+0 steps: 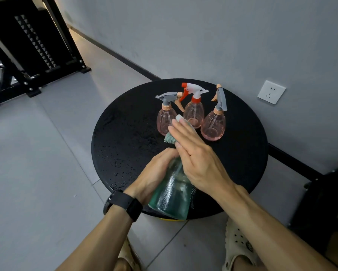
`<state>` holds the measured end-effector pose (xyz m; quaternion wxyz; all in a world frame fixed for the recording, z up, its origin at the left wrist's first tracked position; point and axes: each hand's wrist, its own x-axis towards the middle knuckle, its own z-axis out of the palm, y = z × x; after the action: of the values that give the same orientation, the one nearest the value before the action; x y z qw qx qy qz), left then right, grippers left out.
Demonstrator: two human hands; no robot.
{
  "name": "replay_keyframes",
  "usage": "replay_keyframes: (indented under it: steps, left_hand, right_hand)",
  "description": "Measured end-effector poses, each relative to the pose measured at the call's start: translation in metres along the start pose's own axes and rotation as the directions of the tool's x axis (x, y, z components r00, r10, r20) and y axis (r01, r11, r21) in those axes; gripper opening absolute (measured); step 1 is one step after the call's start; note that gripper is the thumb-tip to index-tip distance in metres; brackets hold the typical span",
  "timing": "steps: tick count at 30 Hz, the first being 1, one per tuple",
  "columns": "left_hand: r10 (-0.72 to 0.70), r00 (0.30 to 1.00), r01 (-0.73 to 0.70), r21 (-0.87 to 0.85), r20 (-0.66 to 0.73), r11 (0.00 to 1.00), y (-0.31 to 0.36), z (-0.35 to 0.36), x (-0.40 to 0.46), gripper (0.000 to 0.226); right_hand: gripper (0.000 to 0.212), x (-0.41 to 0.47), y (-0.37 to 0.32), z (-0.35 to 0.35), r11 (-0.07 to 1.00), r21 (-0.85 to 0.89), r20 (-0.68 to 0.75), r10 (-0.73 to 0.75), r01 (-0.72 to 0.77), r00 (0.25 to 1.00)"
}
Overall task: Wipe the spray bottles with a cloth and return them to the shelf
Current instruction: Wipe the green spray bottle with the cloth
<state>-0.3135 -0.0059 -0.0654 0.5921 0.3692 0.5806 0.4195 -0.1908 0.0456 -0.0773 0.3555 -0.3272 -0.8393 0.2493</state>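
My left hand [154, 173] grips a green translucent spray bottle [172, 194], tilted with its head pointing away from me over the round black table [125, 133]. My right hand [195, 155] lies flat on top of the bottle's neck and presses a light green cloth [169, 138] against it; the spray head is mostly hidden, only a white tip [178, 117] shows. Three pink spray bottles stand upright at the back of the table: one with a grey head [165, 122], one with a red-and-white head [193, 112], one with a grey head at the right [213, 126].
The table stands against a grey wall with a white socket [271, 92]. A black metal rack [33, 47] stands at the far left on the tiled floor. A dark object [324, 208] sits at the right. My feet in pale clogs [236, 245] are below the table's edge.
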Motion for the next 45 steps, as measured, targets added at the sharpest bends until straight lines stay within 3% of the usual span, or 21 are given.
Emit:
replay_keyframes:
  steps: [3, 7, 13, 19, 26, 30, 37, 42, 45]
  left_hand:
    - [-0.052, 0.994, 0.061, -0.099, 0.095, 0.993, -0.001, -0.001, -0.002, 0.036]
    - [-0.108, 0.983, 0.135, -0.191, 0.146, 0.972, 0.000, 0.000, -0.002, 0.036]
    - [-0.123, 0.980, 0.153, -0.202, 0.154, 0.967, 0.000, 0.002, -0.001, 0.033]
    - [-0.103, 0.991, 0.119, -0.221, 0.083, 0.968, -0.002, -0.004, 0.001, 0.041]
    - [-0.061, 0.998, 0.058, -0.241, -0.004, 0.969, -0.003, -0.011, 0.002, 0.039]
    - [-0.050, 0.999, 0.050, -0.264, 0.008, 0.963, -0.002, -0.010, 0.002, 0.039]
    - [-0.023, 0.995, 0.040, -0.181, 0.094, 0.983, -0.003, -0.002, 0.000, 0.035]
    - [0.074, 0.996, -0.069, -0.084, 0.050, 0.994, -0.008, -0.007, 0.003, 0.038]
    - [0.124, 0.992, -0.122, -0.096, 0.013, 0.988, -0.006, -0.010, 0.004, 0.029]
  right_hand:
    - [0.042, 0.001, 0.006, -0.002, 1.000, -0.019, -0.011, 0.022, -0.022, 1.000]
    - [0.044, 0.001, 0.011, -0.006, 0.998, -0.044, -0.061, 0.042, -0.045, 0.997]
    - [0.044, 0.001, 0.009, -0.007, 0.993, -0.040, -0.136, 0.107, -0.114, 0.985]
    - [0.046, -0.001, 0.006, -0.005, 0.994, 0.023, 0.016, 0.103, -0.103, 0.995]
    - [0.041, -0.006, -0.003, -0.003, 0.982, 0.103, 0.078, 0.150, -0.157, 0.986]
    - [0.042, -0.006, -0.006, 0.000, 0.982, 0.101, 0.061, 0.152, -0.157, 0.987]
    - [0.043, 0.004, 0.005, -0.012, 0.977, 0.048, -0.132, 0.214, -0.209, 0.968]
    - [0.043, 0.001, 0.005, -0.011, 0.973, 0.079, -0.074, 0.225, -0.219, 0.972]
    - [0.042, -0.002, 0.004, -0.008, 0.970, 0.090, -0.048, 0.232, -0.227, 0.971]
